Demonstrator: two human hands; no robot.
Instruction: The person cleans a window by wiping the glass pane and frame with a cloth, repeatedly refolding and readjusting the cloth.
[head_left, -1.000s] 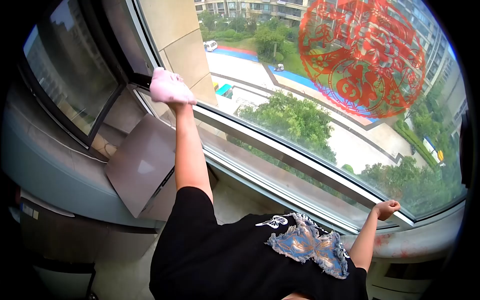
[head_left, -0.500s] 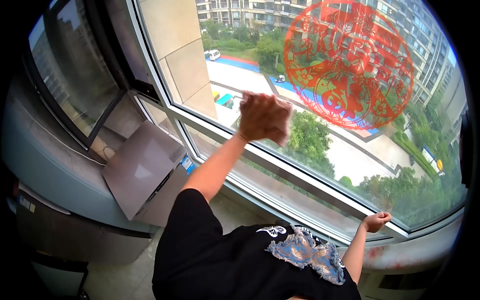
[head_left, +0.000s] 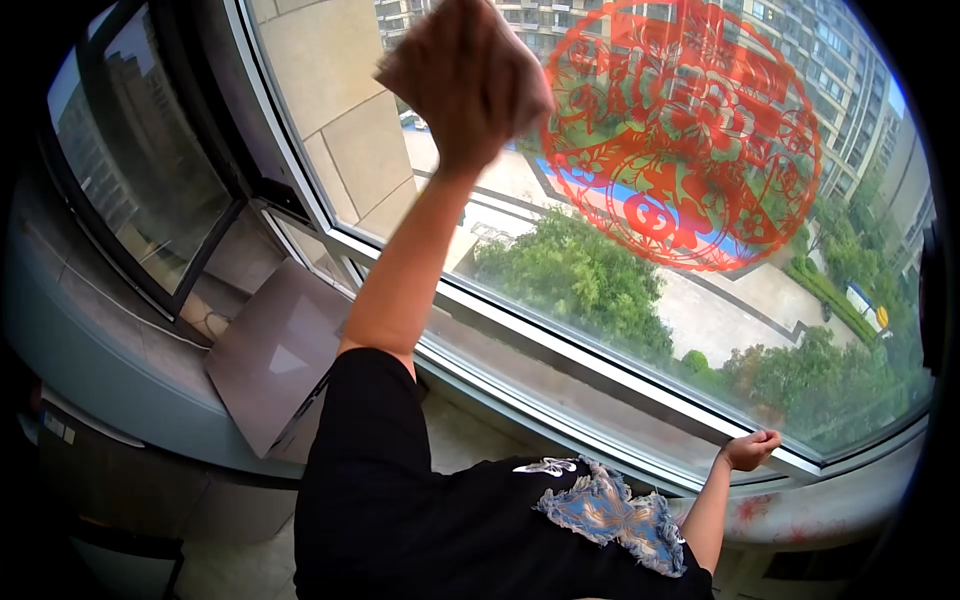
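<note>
My left hand (head_left: 465,85) is raised high on the window glass (head_left: 590,265), its fingers over a pinkish-brown cloth (head_left: 528,88). The cloth's edges stick out on both sides of the hand, pressed toward the pane. A round red paper-cut decoration (head_left: 685,140) is on the glass just right of the cloth. Low on the right, my right hand (head_left: 750,450) is closed in a fist by the white window rail (head_left: 620,378). Nothing shows in that fist, and its palm side is hidden.
A grey box-like appliance (head_left: 275,360) stands on the curved counter (head_left: 130,375) at left. Behind it, a dark-framed window sash (head_left: 135,150) stands open. A ledge with red flower prints (head_left: 755,510) runs along the lower right. Trees and buildings show outside.
My left hand has moved up and slightly left across the glass with the cloth, the arm stretching further. My right hand has stayed by the rail. The view has shifted slightly.
</note>
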